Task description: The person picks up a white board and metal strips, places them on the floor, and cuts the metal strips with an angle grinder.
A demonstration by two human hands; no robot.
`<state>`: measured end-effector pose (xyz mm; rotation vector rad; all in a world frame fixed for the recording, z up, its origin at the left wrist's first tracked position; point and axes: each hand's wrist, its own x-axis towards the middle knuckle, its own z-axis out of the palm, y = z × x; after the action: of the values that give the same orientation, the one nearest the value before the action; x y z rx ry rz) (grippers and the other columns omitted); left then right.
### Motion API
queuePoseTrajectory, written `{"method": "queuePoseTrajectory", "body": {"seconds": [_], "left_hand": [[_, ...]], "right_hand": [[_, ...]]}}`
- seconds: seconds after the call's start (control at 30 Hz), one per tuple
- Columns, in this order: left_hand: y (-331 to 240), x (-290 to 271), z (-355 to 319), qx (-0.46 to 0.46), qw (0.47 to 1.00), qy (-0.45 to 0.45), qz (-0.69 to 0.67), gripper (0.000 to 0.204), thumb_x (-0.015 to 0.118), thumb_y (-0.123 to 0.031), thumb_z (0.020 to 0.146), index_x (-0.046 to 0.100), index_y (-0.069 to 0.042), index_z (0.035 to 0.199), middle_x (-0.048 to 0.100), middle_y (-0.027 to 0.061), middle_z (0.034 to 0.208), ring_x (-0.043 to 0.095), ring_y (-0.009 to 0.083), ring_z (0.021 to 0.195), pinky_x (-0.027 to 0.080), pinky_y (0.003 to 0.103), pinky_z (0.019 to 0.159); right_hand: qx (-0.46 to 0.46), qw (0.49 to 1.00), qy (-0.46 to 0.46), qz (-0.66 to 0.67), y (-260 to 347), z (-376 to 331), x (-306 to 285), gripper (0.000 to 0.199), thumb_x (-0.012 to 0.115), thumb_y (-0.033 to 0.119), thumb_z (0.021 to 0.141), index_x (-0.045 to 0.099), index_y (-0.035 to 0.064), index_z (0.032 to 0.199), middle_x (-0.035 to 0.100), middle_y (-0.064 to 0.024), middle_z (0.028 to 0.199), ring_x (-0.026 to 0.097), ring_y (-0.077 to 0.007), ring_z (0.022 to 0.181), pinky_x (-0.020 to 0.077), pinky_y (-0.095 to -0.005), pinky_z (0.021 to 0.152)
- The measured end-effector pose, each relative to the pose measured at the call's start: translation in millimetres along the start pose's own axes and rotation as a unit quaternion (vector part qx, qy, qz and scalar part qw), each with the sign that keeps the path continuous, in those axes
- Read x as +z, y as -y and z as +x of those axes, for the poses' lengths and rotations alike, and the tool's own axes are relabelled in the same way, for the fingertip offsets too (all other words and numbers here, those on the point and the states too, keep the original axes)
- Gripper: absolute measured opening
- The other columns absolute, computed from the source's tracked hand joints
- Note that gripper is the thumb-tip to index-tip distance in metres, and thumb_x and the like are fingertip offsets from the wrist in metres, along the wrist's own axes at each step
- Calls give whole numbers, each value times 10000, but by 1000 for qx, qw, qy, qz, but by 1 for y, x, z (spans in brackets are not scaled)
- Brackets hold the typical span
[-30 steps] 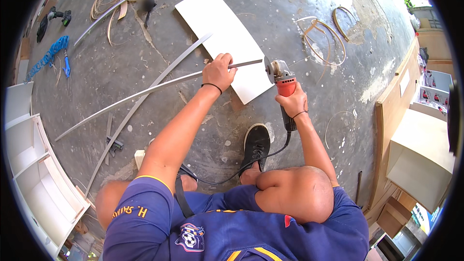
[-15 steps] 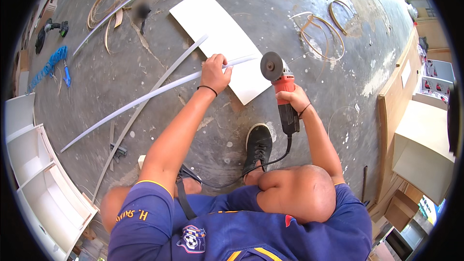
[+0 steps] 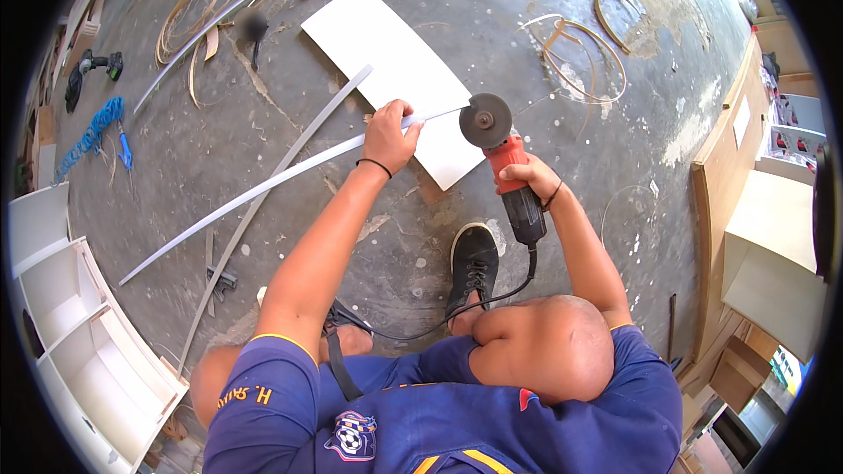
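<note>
risk of kickback: your left hand [image 3: 389, 136] pinches the white strip [image 3: 263, 186] lying across the white panel [image 3: 391, 79] on the floor, your right hand [image 3: 527, 177] grips the angle grinder [image 3: 502, 158], whose disc seemingly meets the strip's end near your fingers.

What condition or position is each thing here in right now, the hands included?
Left hand: pinning the strip near its end.
Right hand: gripping the grinder's body.
White strip: lying long across the floor, end on the panel.
Angle grinder: disc at the strip's end.
White panel: flat on the concrete floor.
</note>
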<state>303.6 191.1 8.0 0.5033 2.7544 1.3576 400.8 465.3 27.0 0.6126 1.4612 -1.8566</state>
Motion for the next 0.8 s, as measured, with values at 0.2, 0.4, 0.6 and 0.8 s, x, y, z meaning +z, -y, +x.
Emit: {"method": "queuePoseTrajectory", "body": {"seconds": [0.2,0.4,0.6,0.8], "left_hand": [[1,2,0,2,1000,-3,0,253,688,-164,770,561,7,907,614,179,842,599,335,810,472,398,725],[0,2,1,2,1000,-3,8,269,691,-160,761,560,0,931,615,169,871,592,332,838,466,403,757],[-1,2,1,1,1000,-5,23,288,705,-142,740,552,-11,946,610,149,884,583,321,861,462,404,774],[-4,2,2,3,999,-12,32,276,707,-122,723,543,-29,924,599,127,863,576,311,851,459,403,763]], "right_hand": [[8,1000,11,0,4,-2,2,399,717,180,682,545,10,999,598,-77,853,624,-188,728,540,-334,686],[4,1000,9,-1,2,-3,1,400,717,175,689,541,10,1008,598,-77,862,624,-186,735,544,-341,692],[14,1000,9,1,1,-4,0,408,720,175,691,539,9,1017,597,-80,863,626,-192,736,547,-343,686],[5,1000,8,7,-2,-2,-1,404,722,178,692,541,8,1011,599,-83,862,629,-195,728,551,-345,695]]}}
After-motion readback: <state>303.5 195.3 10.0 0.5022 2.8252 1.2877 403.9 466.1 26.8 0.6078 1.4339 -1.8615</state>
